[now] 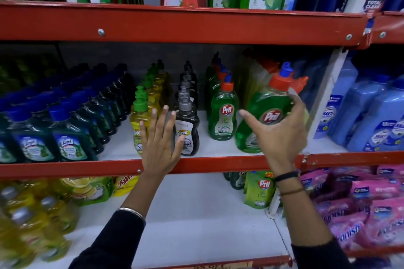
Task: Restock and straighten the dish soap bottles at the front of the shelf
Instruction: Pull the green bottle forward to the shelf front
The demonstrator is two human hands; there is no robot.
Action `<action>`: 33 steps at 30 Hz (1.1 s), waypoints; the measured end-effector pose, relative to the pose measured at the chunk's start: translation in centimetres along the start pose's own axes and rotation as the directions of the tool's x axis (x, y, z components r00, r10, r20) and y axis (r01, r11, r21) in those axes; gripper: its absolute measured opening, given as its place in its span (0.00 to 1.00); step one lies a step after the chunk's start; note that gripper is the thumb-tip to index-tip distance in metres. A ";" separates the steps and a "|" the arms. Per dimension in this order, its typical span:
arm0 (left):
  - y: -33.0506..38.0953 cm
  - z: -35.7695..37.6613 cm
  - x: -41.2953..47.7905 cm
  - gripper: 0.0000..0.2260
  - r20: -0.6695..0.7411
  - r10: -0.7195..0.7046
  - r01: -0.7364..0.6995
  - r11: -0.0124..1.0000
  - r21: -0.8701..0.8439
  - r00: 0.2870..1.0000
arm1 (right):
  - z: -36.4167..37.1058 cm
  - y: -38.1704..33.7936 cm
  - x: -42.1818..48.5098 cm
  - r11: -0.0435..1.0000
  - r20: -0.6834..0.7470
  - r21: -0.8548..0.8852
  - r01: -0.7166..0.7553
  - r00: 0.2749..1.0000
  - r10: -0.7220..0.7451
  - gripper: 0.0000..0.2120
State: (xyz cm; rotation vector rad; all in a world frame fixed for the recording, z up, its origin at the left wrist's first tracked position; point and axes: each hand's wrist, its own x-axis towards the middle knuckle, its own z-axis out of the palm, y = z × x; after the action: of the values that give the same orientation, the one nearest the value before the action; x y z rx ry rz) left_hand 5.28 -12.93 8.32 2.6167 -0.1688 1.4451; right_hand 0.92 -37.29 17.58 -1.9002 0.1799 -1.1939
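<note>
The big green soap bottle stands at the front of the middle shelf, near its right end, and it leans a little to the left. Its cap is orange with a blue tip. The right hand is wrapped around the bottle from the front and the right side. The thumb points left across the red label, and the fingers curl round the far side near the neck, so the hand is closed on the bottle.

Just left of it stands a smaller green bottle of the same kind, upright, with more lined up behind it.

The left hand is spread wide open, fingers apart and pointing up. It is in front of the gap between the yellow bottle with the green cap and the dark bottle with the grey pump. I cannot tell for sure if it touches either one (the fingertips look very close to both). It holds nothing.

Both arms wear black sleeves, and each wrist has a band. Further left on the same shelf stand rows of dark blue-capped bottles.
</note>
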 end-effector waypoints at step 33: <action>11.3 -1.0 1.2 0.51 0.633 -0.085 0.616 0.361 -0.700 0.769 | 3.7 3.3 -4.5 0.673 0.668 0.452 -0.586 0.722 0.180 0.60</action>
State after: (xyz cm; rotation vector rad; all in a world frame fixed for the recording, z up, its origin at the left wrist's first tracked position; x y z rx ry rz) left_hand 3.16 -23.85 10.73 1.8083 -0.2730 0.2521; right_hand 2.46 -34.87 11.55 -1.3948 -0.1303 -0.2485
